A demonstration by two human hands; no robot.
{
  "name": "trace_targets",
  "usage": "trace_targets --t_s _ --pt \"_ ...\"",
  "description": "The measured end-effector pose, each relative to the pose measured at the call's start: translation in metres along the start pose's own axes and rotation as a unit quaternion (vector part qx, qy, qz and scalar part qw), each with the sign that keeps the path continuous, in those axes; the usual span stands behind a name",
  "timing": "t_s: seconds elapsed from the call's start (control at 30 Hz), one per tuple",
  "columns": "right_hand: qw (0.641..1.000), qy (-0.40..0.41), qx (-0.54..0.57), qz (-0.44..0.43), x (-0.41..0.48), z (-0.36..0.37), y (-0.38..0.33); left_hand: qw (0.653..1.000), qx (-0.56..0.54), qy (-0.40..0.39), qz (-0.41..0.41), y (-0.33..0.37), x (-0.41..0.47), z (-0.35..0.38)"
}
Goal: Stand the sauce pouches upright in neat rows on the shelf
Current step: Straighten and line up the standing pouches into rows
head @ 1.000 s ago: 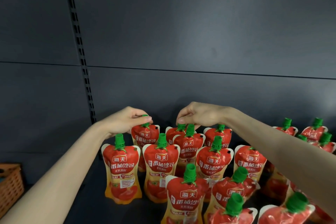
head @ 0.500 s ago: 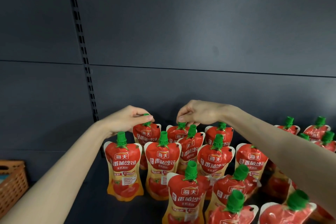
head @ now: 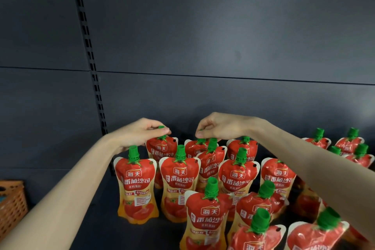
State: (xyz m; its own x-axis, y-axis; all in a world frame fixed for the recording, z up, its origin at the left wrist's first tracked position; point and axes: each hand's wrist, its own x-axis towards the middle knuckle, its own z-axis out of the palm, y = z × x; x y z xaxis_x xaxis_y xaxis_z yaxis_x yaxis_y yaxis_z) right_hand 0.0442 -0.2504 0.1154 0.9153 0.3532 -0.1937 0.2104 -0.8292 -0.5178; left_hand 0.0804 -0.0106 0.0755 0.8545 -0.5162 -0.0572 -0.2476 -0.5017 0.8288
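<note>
Change: hardly any; both grips stay at the back row.
Left hand [head: 140, 135]: pinches green cap [head: 161, 128] of back-left pouch [head: 162, 148].
Right hand [head: 220, 127]: pinches neighbouring pouch [head: 195, 147] at its top.
Other pouches [head: 136, 180]: upright on shelf [head: 97, 219].

Dark shelf [head: 101, 229], red green-capped sauce pouches [head: 136, 184] upright in rows on it

Bare left grip [head: 142, 134], bare right grip [head: 221, 128], bare slender forearms [head: 67, 184].

Red green-capped sauce pouches [head: 179, 184] stand upright on dark shelf [head: 97, 219].
</note>
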Motion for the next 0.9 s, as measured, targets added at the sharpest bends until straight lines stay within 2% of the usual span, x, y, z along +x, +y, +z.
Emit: trace_targets --t_s 0.6,0.9 --pt "1.0 0.001 -0.024 -0.018 -0.001 0.0 -0.003 1.0 -0.001 0.001 0.021 0.002 -0.001 0.0" --pt "1.0 0.016 -0.017 -0.009 -0.01 -0.003 -0.005 1.0 0.007 -0.007 0.0 0.005 -0.005 -0.004"
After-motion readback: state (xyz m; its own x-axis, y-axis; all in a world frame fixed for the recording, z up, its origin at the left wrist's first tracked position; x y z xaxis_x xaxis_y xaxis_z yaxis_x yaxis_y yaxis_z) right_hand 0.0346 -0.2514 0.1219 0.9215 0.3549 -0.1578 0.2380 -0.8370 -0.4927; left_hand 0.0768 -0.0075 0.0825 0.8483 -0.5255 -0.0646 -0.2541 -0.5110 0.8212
